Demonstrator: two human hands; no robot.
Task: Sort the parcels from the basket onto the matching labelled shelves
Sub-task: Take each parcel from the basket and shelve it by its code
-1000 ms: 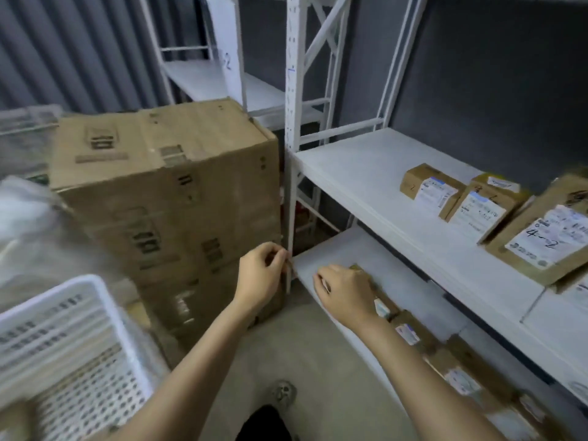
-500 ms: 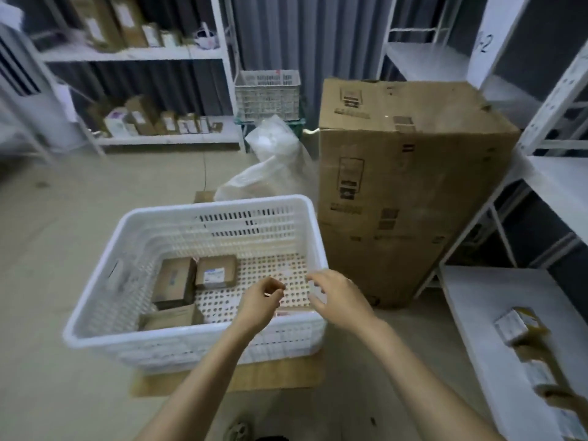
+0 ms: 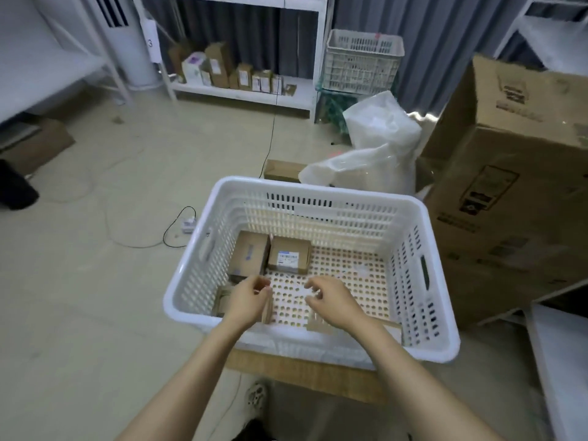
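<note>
Here, a tall corrugated cardboard carton (image 3: 509, 202) stands just right of the basket (image 3: 442, 281), a white rectangular plastic crate with perforated walls and floor. In the basket's far-left corner lie a plain brown parcel (image 3: 249, 256) and a labelled parcel (image 3: 289, 254), touching. Over the basket's near side hover the left hand (image 3: 249, 300) and right hand (image 3: 331, 302), fingers loosely curled, empty, the parcels just beyond them.

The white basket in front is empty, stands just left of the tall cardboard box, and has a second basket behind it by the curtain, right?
Not empty: the head view shows brown parcels lying in the left part of the white basket. The rest holds: it stands left of the tall cardboard box, with a second basket behind by the curtain.
</note>
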